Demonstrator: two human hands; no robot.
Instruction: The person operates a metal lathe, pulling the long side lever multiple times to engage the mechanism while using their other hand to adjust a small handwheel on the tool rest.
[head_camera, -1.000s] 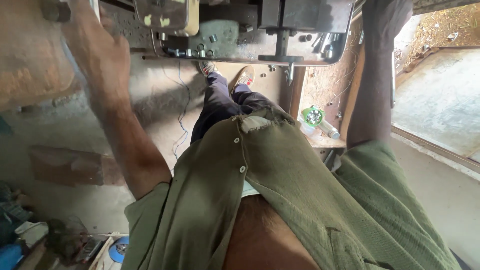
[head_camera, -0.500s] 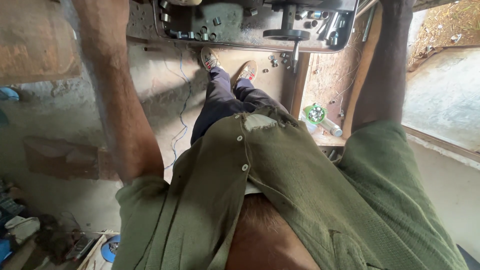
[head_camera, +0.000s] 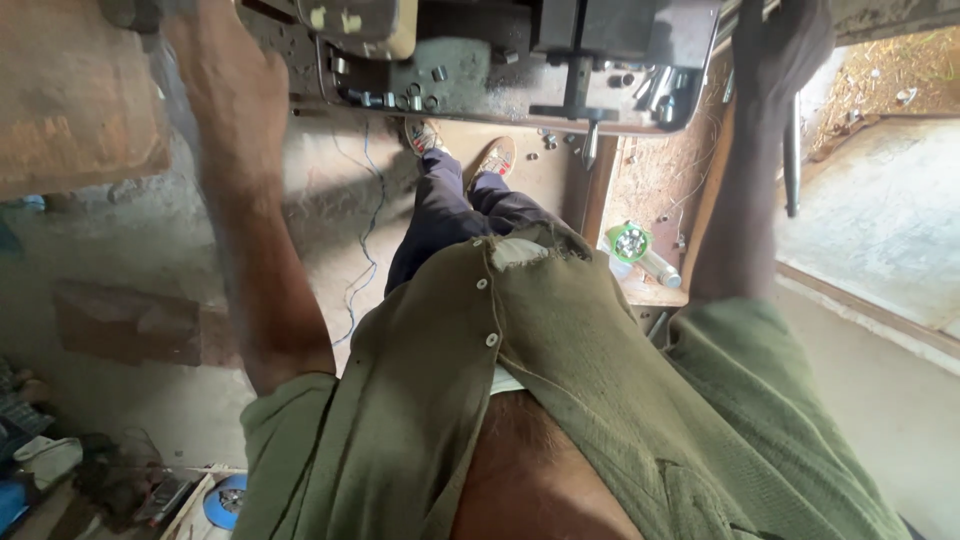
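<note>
While both of my arms reach up toward the dark metal machine bed (head_camera: 480, 85) at the top of the view, neither hand shows plainly: the left arm (head_camera: 250, 220) is raised straight, its hand cut off at the frame's top edge, and the right arm (head_camera: 755, 170) runs up beside the bed's right end, its hand hidden in shadow, so I cannot tell how the fingers sit on either side. Small metal cylinders (head_camera: 395, 100) lie along the bed's front edge. Below it my 2 shoes (head_camera: 465, 150) stand on the dirt floor, with thin wires (head_camera: 365, 250) trailing beside my legs. A green container (head_camera: 630, 242) rests on a wooden shelf near the right arm.
</note>
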